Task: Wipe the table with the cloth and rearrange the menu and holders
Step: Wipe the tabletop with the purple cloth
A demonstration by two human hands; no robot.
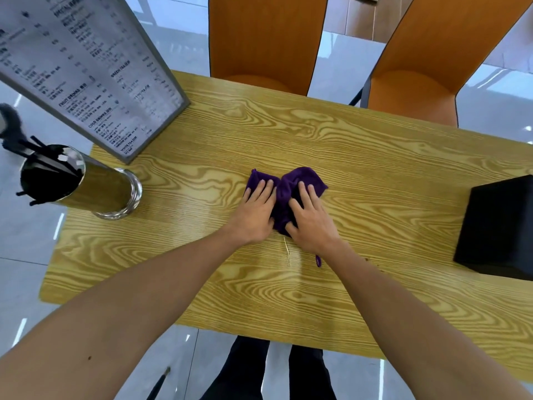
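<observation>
A bunched purple cloth (288, 186) lies in the middle of the wood-grain table (202, 269). My left hand (255, 212) presses flat on its left part, fingers spread. My right hand (310, 217) presses on its right part, thumb tucked against the fabric. A framed white menu stand (86, 67) stands upright at the far left corner. A clear glass holder (83, 183) with dark sticks stands at the left edge. A black box holder (499, 226) sits at the right edge.
Two orange chairs (265, 39) (432, 62) stand at the table's far side. Small crumbs (367, 259) lie near my right forearm. A thin pale mark (287, 249) shows just below the cloth. Grey tiled floor surrounds the table.
</observation>
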